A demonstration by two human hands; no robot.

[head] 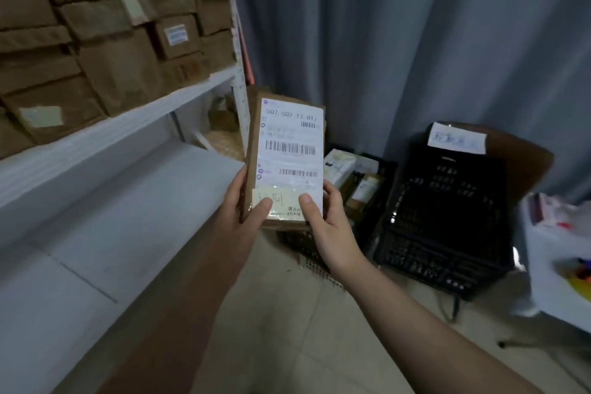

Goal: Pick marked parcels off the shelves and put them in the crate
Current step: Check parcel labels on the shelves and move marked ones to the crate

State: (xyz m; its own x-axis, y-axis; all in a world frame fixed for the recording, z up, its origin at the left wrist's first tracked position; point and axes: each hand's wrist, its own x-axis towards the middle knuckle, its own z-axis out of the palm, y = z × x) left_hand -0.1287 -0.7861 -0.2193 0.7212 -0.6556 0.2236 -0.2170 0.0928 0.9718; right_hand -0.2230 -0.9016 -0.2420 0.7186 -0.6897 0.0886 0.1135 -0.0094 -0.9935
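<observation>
I hold a brown cardboard parcel upright in front of me with both hands. Its white shipping label with barcodes faces me, and a yellowish handwritten note sits at the label's lower edge. My left hand grips the lower left side, thumb on the note. My right hand grips the lower right corner, thumb on the label. Behind and below the parcel a black plastic crate on the floor holds several parcels. A second black crate with a paper sign stands to its right.
White shelves run along the left; the upper level is packed with brown cardboard boxes. A grey curtain hangs behind. A white table with coloured items stands at the right edge. Tiled floor lies below my arms.
</observation>
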